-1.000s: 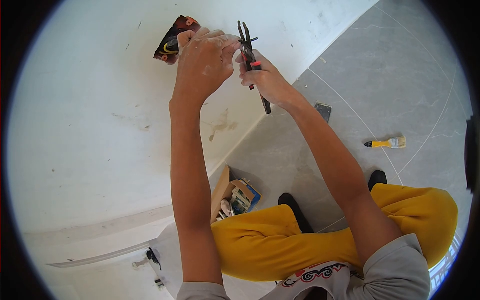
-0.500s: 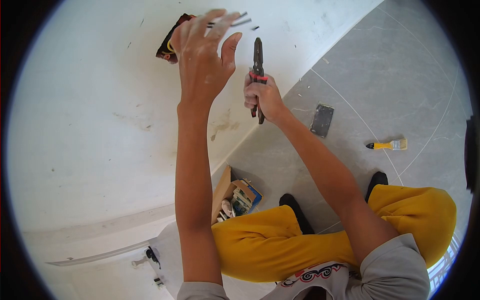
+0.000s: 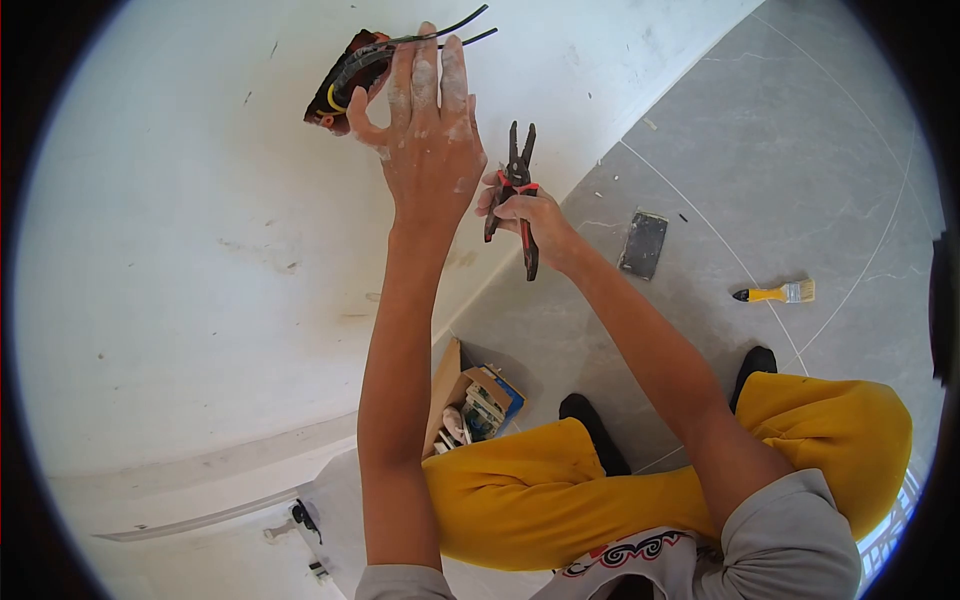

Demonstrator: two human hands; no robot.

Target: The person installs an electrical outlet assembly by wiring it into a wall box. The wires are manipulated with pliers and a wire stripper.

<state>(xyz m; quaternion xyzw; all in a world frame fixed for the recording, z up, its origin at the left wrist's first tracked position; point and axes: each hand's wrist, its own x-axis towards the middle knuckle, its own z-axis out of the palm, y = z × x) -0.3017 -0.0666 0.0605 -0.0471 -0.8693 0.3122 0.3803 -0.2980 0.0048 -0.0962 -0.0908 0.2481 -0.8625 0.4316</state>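
My left hand (image 3: 432, 145), dusted with white, lies over the wall with its fingers stretched out and its thumb apart. Its fingers overlap two black wires (image 3: 462, 25) that come out of a rough hole (image 3: 322, 108) in the wall. A loop of yellow wire (image 3: 333, 97) shows inside the hole. In my right hand (image 3: 530, 212) is a pair of pliers (image 3: 517, 175) with black and red handles. The pliers point up along the wall, jaws spread, with nothing between them.
On the grey tile floor (image 3: 740, 130) lie a dark flat slab (image 3: 644, 245), a yellow-handled paintbrush (image 3: 778, 291) and a small dark scrap (image 3: 683, 217). An open cardboard box (image 3: 445, 390) with assorted items stands against the wall, beside my knee.
My left hand has turned and moved onto the wires. The pliers have opened and come down slightly. A small dark piece in the air near their tip is gone; a similar scrap now lies on the floor.
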